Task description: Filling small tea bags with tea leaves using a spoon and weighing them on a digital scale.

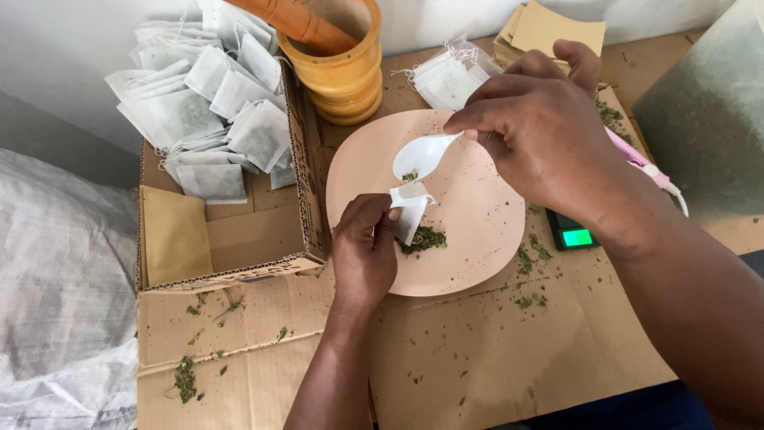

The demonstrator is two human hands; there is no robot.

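White plastic spoon point(422, 155) tipping dried green leaf into a small white filter bag point(410, 209) — both over the pink plate point(485, 231).

The right hand point(541, 131) pinches the spoon handle; the left hand point(364, 251) holds the bag open beside the leaf pile point(424, 238). Left of the plate, a cardboard box point(239, 239) of filled bags point(211, 95); behind the plate, a wooden mortar point(342, 68) — at its right edge, a small scale point(574, 236) half hidden by the right wrist.

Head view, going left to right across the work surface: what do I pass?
Grey sack → cardboard box of filled tea bags → left hand → pink plate → small scale
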